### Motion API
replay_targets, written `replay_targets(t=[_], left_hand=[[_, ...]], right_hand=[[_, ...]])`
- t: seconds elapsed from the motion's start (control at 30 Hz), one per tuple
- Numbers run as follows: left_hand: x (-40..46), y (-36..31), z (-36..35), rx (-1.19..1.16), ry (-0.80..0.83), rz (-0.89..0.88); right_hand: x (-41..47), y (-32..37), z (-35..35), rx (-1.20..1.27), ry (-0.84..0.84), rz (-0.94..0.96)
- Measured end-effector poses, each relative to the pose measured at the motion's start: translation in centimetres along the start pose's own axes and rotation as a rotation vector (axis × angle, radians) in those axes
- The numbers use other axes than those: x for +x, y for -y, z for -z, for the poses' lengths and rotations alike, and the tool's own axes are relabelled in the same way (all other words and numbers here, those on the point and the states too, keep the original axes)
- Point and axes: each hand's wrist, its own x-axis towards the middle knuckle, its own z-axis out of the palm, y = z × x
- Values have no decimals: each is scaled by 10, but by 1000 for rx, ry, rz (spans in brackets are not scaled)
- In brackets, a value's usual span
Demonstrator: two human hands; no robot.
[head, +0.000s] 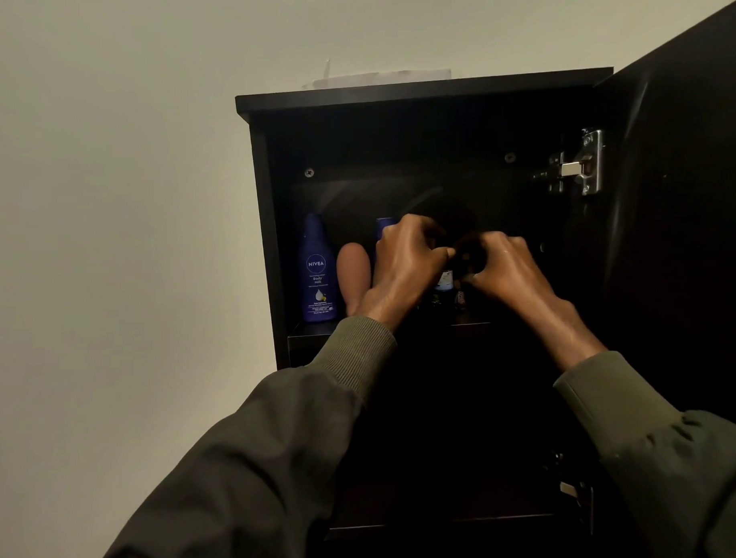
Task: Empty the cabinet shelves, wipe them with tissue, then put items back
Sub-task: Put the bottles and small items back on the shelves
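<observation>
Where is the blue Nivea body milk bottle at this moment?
In the head view, the Nivea bottle stands upright at the far left of the cabinet's upper shelf, next to the left wall, with a tan rounded bottle just to its right.

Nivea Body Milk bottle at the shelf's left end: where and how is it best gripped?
Probably around the waist of the Nivea Body Milk bottle, coming straight in from the open front. It stands upright, the cabinet wall is close on its left and a tan bottle stands beside it on the right, so side access looks tight.
</observation>
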Motion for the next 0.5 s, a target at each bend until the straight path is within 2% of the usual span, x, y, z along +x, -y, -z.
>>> replay_targets(t=[0.2, 0.27, 0.37, 0.5], left_hand=[[-1, 0, -2, 0, -19, -25], [0, 0, -4, 1, -43, -29], [1, -4, -4, -34, -42, -23], [1, -10, -7, -74, -31, -22]], right_hand=[[-7, 8, 13, 139, -162, -49], [-9, 11, 21, 221, -108, -79], [-15, 15, 29, 281, 75, -100], [-22, 16, 29, 264, 35, -100]])
